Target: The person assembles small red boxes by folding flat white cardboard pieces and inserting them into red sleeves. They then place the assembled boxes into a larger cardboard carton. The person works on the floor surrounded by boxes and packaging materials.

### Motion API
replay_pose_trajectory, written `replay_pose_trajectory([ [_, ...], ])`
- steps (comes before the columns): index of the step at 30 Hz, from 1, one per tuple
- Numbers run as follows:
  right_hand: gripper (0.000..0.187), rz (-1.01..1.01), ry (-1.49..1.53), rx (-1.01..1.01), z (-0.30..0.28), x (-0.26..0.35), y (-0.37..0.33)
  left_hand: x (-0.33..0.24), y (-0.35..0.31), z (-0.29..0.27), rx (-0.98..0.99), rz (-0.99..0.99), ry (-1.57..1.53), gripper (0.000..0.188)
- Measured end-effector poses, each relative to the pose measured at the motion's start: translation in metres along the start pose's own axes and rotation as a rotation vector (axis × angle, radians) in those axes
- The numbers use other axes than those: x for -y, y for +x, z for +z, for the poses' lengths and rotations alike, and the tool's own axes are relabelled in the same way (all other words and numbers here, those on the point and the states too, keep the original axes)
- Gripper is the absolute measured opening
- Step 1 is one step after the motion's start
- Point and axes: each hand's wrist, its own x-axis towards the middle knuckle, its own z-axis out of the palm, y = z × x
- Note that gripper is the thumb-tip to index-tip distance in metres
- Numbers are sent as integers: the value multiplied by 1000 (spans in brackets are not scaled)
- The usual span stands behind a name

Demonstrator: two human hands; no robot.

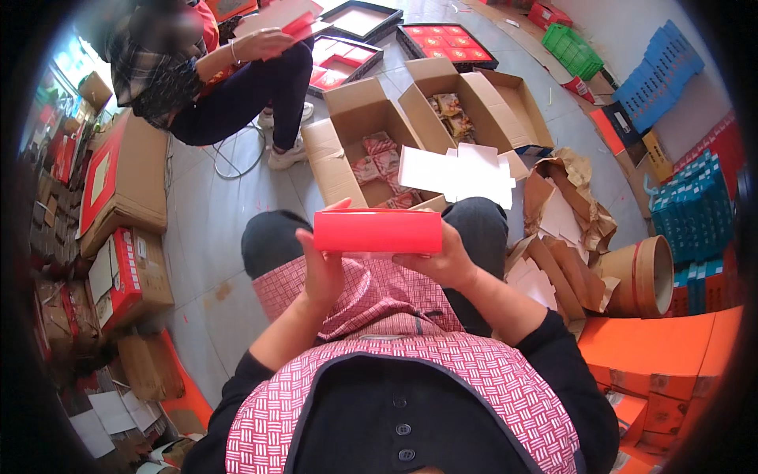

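Observation:
A flat red box [377, 231] is held level above my lap, its long side facing me. My left hand [322, 267] grips its left end, thumb along the side. At the right end, my right hand [439, 257] wraps its fingers round the box; some fingertips of both hands are hidden behind it. White die-cut card blanks [466, 175] lie just beyond, over the edge of an open cardboard box [322, 150]. Inside that box are red-and-white packets [384, 160]. The neighbouring carton [430, 75] has yellowish packets [452, 114] in it.
A co-worker [237, 87] sits at the far left, holding a red-and-white piece. Black-framed trays [448, 44] with red boxes lie at the back. On the right are brown paper [580, 186], a round drum [632, 278] and orange cartons [663, 344]. Stacked boxes [130, 189] line the left.

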Motion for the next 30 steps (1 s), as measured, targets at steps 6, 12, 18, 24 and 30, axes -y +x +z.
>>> replay_pose_trajectory([
  [6, 58, 126, 280, 0, 17, 1, -13, 16, -8, -17, 37, 317, 379, 56],
  [12, 74, 341, 750, 66, 3, 4, -14, 23, -12, -23, -41, 410, 701, 50],
  [18, 34, 702, 895, 32, -10, 4, 0, 25, -2, -27, 67, 470, 824, 63],
  [24, 50, 656, 768, -1, -20, -20, 19, 18, 44, -24, -99, 169, 499, 56],
  [30, 50, 549, 531, -135, -26, -39, 65, 10, 136, -22, -114, -392, 67, 62],
])
